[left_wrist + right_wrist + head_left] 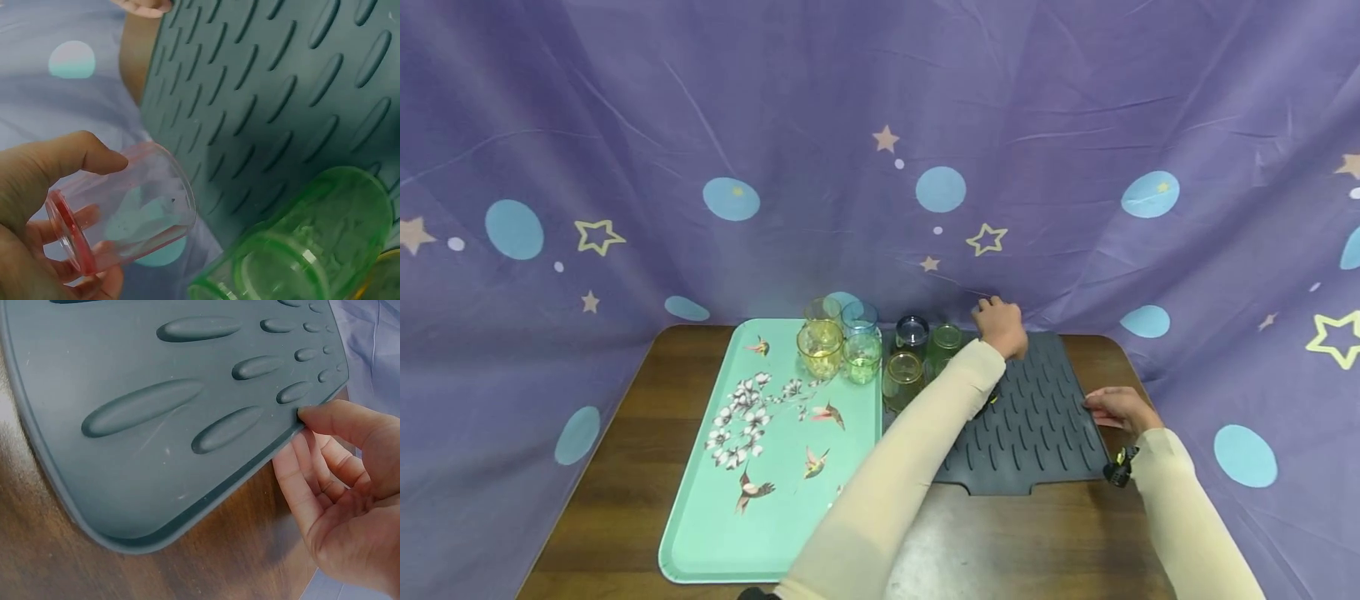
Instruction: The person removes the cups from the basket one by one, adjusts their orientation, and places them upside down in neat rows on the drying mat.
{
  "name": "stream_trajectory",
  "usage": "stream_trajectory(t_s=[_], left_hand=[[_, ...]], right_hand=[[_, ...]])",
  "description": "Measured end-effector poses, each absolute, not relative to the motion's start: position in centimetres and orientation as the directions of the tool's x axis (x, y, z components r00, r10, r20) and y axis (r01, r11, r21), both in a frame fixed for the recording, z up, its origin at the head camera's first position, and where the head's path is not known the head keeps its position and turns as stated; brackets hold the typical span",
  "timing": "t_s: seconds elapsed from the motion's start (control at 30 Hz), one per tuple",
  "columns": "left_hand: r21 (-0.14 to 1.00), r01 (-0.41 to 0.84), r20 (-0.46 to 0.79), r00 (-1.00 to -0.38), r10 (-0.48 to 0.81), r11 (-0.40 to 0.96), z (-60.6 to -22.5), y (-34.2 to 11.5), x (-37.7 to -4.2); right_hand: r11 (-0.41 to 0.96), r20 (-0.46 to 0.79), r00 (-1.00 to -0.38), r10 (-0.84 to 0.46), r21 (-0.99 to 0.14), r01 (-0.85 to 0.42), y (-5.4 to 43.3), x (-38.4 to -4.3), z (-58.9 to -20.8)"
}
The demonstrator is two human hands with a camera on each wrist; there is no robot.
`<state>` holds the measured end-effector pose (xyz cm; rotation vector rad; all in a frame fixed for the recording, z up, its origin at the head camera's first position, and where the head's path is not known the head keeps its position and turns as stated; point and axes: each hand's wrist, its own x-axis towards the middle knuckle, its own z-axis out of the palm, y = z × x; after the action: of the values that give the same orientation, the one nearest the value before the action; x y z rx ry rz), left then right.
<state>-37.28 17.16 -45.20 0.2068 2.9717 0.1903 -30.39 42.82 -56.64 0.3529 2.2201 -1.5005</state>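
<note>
My left hand (1000, 327) is over the back of the dark grey ridged drying mat (1045, 400). It grips a clear pink glass (134, 206) near its thick red base, the rim facing away from the palm. In the head view that glass is hidden. Close by on the mat, a green glass (306, 244) stands in the left wrist view. My right hand (1123, 408) pinches the mat's right edge, thumb on top and fingers below, as the right wrist view shows.
Amber (903, 377), dark blue (912, 333) and green glasses stand on the mat's left side, partly behind my left forearm. A mint tray (715, 517) with printed birds lies to the left, bearing yellow (821, 350), blue (859, 318) and pale green (862, 360) glasses. A purple curtain (820, 125) hangs behind.
</note>
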Motion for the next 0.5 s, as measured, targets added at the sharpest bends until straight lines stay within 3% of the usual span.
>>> stream_trajectory(t_s=[0.5], left_hand=[[-0.003, 0.126, -0.154, -0.98, 0.124, 0.992, -48.5, 18.9, -37.0]], right_hand=[[0.346, -0.503, -0.864, -0.021, -0.814, 0.466, 42.7, -30.6, -56.5]])
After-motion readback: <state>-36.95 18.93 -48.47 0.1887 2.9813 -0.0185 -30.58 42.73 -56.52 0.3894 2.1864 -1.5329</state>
